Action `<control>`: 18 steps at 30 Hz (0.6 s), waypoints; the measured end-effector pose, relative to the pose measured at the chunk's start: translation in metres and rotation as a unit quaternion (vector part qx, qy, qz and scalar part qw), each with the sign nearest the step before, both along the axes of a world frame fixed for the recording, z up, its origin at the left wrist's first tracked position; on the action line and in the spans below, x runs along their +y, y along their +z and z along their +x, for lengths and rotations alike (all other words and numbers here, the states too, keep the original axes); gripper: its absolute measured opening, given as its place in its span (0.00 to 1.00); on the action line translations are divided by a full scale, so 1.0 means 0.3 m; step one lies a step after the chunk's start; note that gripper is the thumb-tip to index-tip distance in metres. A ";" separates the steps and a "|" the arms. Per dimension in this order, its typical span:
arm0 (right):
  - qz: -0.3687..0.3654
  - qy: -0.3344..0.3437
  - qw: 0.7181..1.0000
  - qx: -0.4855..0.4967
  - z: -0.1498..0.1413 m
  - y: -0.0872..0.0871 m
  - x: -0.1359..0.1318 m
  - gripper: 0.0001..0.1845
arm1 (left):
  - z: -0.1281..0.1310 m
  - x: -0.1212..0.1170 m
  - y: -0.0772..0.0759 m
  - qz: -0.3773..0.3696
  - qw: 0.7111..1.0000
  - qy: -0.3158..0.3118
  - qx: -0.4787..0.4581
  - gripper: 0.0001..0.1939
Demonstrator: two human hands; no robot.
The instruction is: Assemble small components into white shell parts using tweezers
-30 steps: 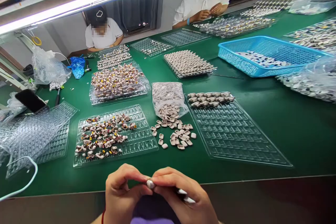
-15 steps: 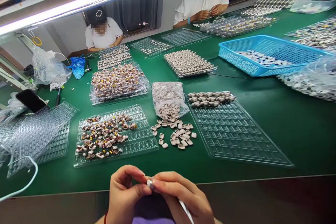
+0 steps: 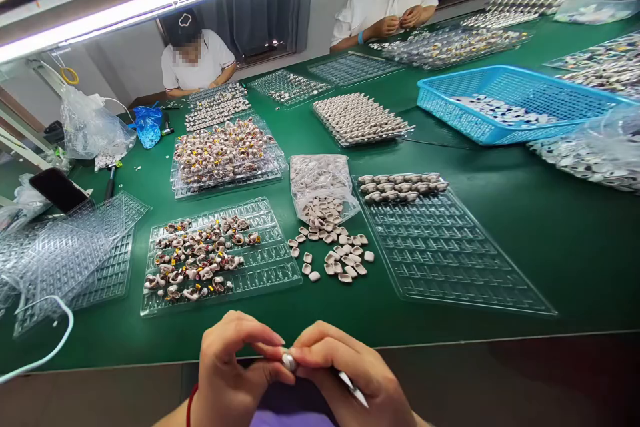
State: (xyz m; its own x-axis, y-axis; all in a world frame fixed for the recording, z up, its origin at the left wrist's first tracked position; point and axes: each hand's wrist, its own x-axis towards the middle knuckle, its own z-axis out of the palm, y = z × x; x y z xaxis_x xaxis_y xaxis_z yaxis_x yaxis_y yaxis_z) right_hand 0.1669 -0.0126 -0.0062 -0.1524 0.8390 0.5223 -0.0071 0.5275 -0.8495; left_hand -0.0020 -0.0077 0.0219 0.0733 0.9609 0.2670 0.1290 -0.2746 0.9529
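Small part (image 3: 289, 361) between both hands' fingers (image 3: 277, 371).

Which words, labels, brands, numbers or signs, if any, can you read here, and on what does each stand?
No text can be read anywhere.
Cap: a white outline shape, no readable letters.
Held part: too small to tell.
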 end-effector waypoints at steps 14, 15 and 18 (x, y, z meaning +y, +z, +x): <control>-0.065 0.008 0.996 0.055 0.028 0.008 0.049 0.07 | -0.008 0.030 -0.041 -0.195 0.974 -0.039 -0.108 0.14; -0.070 0.007 0.996 0.052 0.031 0.005 0.055 0.08 | -0.009 0.035 -0.045 -0.236 0.963 -0.060 -0.119 0.15; -0.071 0.008 0.997 0.037 0.031 -0.008 0.067 0.09 | -0.003 0.041 -0.061 -0.318 0.931 -0.100 -0.151 0.13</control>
State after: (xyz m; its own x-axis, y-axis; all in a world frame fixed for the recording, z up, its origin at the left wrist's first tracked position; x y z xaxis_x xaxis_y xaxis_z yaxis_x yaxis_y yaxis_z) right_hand 0.1761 0.0075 -0.0084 -0.1311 0.9034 0.4082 -0.0795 0.4009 -0.9127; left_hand -0.0030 0.0045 0.0036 0.2809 0.9070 -0.3138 -0.1643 0.3676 0.9153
